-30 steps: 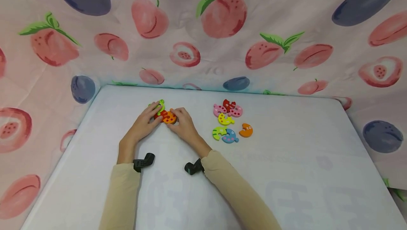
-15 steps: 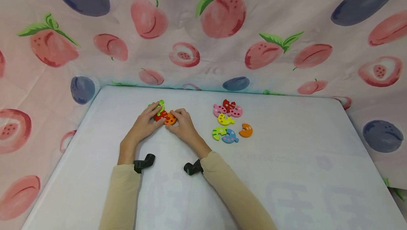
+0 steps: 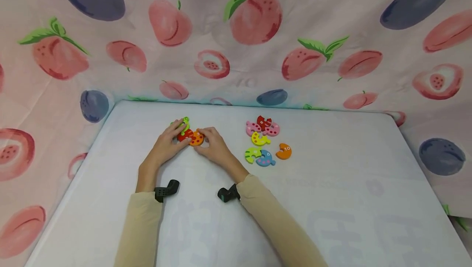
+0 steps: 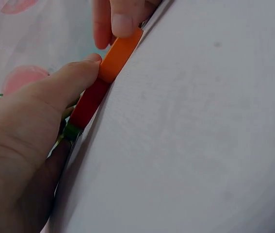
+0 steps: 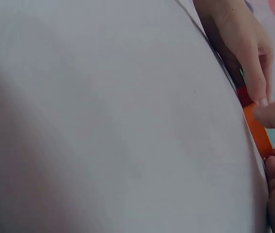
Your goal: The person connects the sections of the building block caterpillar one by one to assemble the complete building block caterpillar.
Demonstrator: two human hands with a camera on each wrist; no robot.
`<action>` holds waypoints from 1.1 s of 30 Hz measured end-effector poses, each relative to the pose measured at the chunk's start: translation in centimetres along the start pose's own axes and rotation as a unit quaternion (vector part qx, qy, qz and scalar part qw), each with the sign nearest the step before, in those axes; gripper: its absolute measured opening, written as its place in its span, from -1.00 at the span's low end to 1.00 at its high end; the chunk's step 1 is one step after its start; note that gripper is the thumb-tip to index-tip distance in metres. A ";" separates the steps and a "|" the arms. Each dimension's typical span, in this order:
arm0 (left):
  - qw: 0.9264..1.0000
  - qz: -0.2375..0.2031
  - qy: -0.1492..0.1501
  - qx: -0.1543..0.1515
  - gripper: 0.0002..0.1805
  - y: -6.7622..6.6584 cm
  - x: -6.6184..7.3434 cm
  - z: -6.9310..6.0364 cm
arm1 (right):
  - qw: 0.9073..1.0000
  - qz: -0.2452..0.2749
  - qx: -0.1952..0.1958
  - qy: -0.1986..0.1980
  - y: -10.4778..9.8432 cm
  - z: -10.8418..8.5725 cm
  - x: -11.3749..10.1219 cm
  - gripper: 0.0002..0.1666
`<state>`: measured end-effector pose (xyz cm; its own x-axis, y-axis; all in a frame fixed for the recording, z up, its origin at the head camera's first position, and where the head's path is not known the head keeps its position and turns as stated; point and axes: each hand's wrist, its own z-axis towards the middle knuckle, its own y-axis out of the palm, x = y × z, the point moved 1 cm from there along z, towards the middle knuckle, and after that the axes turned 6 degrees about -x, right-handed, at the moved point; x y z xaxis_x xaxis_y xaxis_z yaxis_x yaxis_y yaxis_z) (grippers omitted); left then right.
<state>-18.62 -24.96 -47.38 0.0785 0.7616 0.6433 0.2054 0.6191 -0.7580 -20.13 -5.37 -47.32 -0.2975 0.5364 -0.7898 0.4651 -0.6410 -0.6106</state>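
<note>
Head view: your left hand [image 3: 164, 145], thumb and fingers about the red piece [image 3: 183, 135] and green piece [image 3: 187, 126]; your right hand [image 3: 217, 149], pinching the adjoining orange piece [image 3: 197, 138]; white table [image 3: 199, 226] beneath.

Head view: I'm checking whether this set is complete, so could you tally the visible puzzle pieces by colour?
Red puzzle pieces: 2
Orange puzzle pieces: 2
Green puzzle pieces: 2
Pink puzzle pieces: 2
Yellow puzzle piece: 1
Blue puzzle piece: 1
Total: 10 visible; I cannot tell whether the left hand hides another.
</note>
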 end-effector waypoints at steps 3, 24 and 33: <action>1.000 0.002 0.002 -0.007 -0.23 -0.1 0.1 0.0 | 1.000 -0.001 -0.023 -0.005 -1.7 -0.4 0.5 -0.25; 0.997 0.063 0.040 -0.028 -0.52 -0.2 2.8 -0.5 | 0.992 -0.104 -0.071 0.014 -13.4 -4.2 8.1 -0.47; 0.999 0.040 0.029 -0.021 -0.48 -0.1 2.8 -0.3 | 0.987 -0.109 -0.115 0.010 -14.6 -3.8 7.8 -0.45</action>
<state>-18.16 -22.99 -45.47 0.1527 0.7949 0.5872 0.2366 0.5475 -0.8027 -26.10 10.23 -44.32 -0.3956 0.6602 -0.6385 0.5697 -0.3688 -0.7344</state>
